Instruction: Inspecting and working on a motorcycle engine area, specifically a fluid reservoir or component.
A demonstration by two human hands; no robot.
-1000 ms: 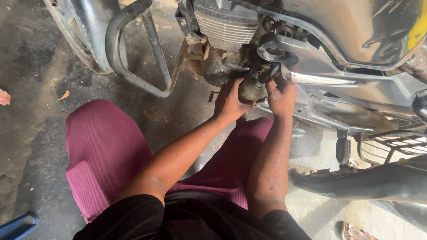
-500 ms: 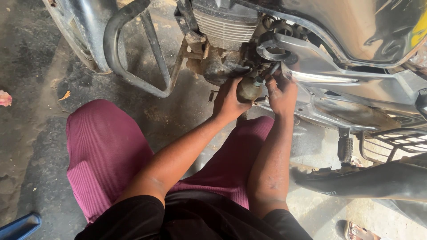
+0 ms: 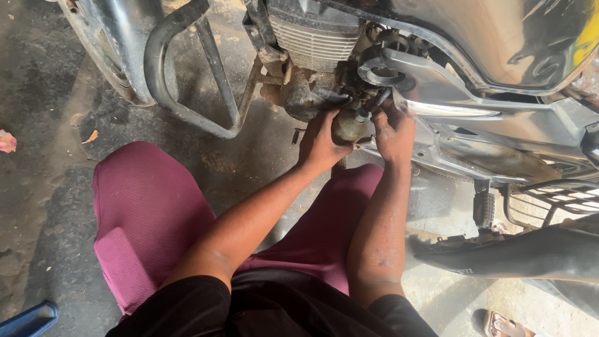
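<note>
Hands are held up against the underside of a motorcycle engine (image 3: 312, 37), both closed around a small rounded metal part, seemingly a carburettor bowl (image 3: 347, 126), which sits just below the engine, near the middle of the scene and between the two palms. The left hand (image 3: 321, 142) is cupped on the part's left side, its fingers curled over it so that it seems to be steadied from below. The right hand (image 3: 394, 134) is pressed to the right side, its fingers reaching up towards a dark fitting above; how tightly those fingers are closed cannot be told, since their tips are hidden behind the part. Both forearms are stretched forward from a seated posture, so the work is kept at arm's reach and low. The part looks dull, brownish and grimy, with a rounded bottom. Above it, ribbed grey cooling fins are seen on the engine, and a smooth, shiny tank (image 3: 499, 37) curves across the far right. A bent tubular crash guard (image 3: 181, 68) of worn grey steel stands at the far left. Ribbed maroon trousers (image 3: 143, 212) cover the knees nearest the camera, and the concrete floor (image 3: 43, 187) is dark, stained and rough. A ridged footpeg (image 3: 483, 209) hangs at the right.
</note>
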